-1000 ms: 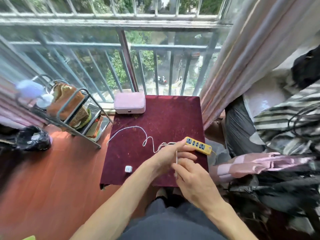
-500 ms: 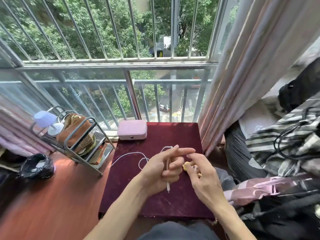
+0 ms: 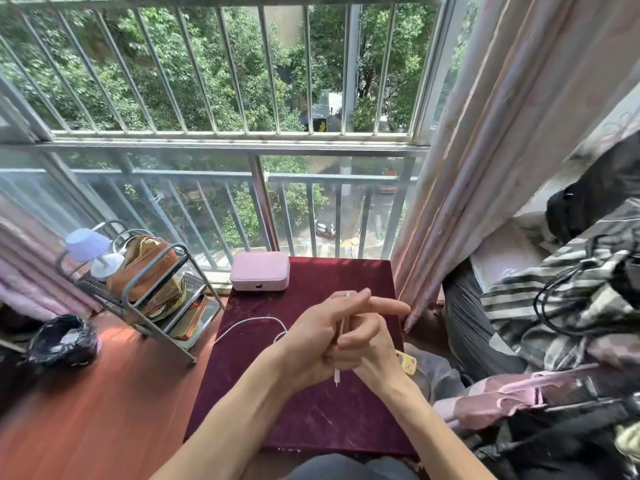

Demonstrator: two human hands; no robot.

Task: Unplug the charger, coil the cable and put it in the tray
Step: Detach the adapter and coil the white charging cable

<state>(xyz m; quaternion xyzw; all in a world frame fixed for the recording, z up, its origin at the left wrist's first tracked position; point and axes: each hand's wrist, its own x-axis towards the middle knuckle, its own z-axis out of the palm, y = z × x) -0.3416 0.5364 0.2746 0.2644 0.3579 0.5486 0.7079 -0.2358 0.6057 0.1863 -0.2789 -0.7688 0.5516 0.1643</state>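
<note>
Cable (image 3: pixel 256 318) slack on the table (image 3: pixel 311 420) is shorter than a second ago, left hand (image 3: pixel 318 337) gripping it upright with the plug end (image 3: pixel 336 375) dangling, right hand (image 3: pixel 375 355) now tucked against it (can't tell what its fingers hold), so coiling looks underway.

- Table (image 3: pixel 311 420), draped in maroon cloth, stands against the window railing.
- Pink case (image 3: pixel 259 271) sits at 12 o'clock, on the far edge.
- White cable (image 3: pixel 249 322) loops over the cloth toward 9 o'clock.
- Yellow strip (image 3: pixel 408 362) lies at the 3 o'clock edge, partly hidden.
- Floor (image 3: pixel 86 410) at 9 o'clock carries a rack (image 3: pixel 149 289) and a black bag (image 3: pixel 62 341).
</note>
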